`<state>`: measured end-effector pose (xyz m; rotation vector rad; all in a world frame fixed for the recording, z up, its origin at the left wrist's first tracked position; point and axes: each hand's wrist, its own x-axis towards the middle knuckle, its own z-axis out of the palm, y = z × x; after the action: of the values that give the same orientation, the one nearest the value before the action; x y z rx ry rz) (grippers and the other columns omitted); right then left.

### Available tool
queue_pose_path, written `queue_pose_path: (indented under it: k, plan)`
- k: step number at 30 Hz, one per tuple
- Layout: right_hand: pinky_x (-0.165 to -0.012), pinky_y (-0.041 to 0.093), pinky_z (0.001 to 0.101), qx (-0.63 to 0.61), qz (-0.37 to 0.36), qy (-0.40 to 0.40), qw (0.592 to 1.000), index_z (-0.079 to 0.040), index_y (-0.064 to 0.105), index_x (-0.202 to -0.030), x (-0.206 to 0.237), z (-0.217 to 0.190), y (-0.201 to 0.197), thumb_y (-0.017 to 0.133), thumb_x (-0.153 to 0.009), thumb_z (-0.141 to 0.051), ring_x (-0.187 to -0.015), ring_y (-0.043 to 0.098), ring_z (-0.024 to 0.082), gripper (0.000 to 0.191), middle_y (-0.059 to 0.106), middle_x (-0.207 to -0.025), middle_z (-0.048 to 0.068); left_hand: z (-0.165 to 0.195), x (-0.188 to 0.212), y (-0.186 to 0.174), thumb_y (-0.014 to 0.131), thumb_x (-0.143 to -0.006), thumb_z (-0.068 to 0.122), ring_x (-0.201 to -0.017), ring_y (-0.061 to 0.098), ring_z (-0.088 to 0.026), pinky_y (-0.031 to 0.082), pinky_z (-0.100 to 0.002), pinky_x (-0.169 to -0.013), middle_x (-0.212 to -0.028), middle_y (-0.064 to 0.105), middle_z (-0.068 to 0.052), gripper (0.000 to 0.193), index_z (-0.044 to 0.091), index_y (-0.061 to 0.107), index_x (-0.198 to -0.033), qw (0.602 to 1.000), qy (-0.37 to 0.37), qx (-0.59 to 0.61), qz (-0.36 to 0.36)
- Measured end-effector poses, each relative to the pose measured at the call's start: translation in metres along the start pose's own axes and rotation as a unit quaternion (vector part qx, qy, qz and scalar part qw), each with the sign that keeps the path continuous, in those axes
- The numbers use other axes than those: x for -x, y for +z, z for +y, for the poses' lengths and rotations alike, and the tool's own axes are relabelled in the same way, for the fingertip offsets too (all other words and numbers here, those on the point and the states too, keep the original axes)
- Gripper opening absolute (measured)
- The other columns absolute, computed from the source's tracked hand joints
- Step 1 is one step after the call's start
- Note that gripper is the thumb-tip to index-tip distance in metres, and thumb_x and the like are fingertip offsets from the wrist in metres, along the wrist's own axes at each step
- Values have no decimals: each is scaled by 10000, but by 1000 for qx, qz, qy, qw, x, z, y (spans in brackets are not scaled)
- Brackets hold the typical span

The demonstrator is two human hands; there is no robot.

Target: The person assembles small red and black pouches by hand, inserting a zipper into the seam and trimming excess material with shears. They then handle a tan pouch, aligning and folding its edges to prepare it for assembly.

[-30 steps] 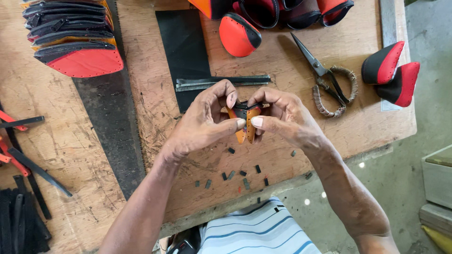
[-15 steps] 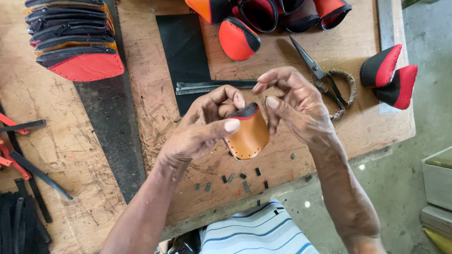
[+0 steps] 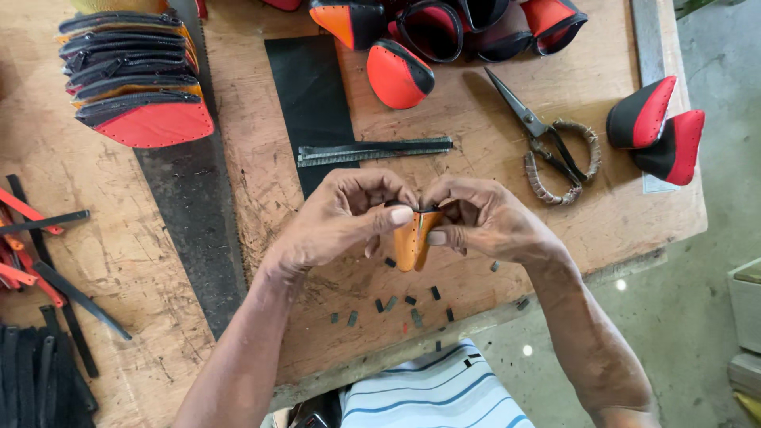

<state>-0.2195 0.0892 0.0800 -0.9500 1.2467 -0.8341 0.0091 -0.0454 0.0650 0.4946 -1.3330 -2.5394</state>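
Both hands meet over the middle of a worn wooden workbench (image 3: 261,182). Between them is a small orange leather shoe piece (image 3: 411,239) with a black top edge, folded and seen edge-on. My left hand (image 3: 341,218) pinches its top with thumb and forefinger. My right hand (image 3: 479,218) grips the same piece from the other side, fingers curled over its black edge. Several small black offcuts (image 3: 400,301) lie on the bench just below the hands.
A stack of red and black shoe uppers (image 3: 135,79) sits at the back left. More red-black pieces (image 3: 400,75) lie at the back. Scissors (image 3: 547,143) with wrapped handles lie right; two toe pieces (image 3: 658,127) beyond. Black strips (image 3: 372,150) and sheet (image 3: 313,103).
The orange piece, held broadside half a second ago, is now folded and turned edge-on between my fingers. Both hands have stayed over the same spot.
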Motion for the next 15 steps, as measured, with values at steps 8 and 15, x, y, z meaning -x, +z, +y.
queue_pose_path:
  k: [8,15]
  plan:
    - [-628,490,226,-34,6,-43,998,-15,636,-1008,1,-8,8,709,-982,-274,-743,573,77,270,566,-995,28,-9,-7,2,759,-901,289,-678,622,-50,531,-213,-570,-836,706,16,281,47,746,-1044,994,-17,-110,-11]
    - [-704,400,267,65,2,-61,996,-20,621,-938,-3,-6,10,637,-992,-314,-801,472,111,299,500,-898,16,-13,-6,2,724,-935,176,-816,535,-38,469,-213,-716,-869,632,37,170,16,704,-991,994,32,-106,-12]
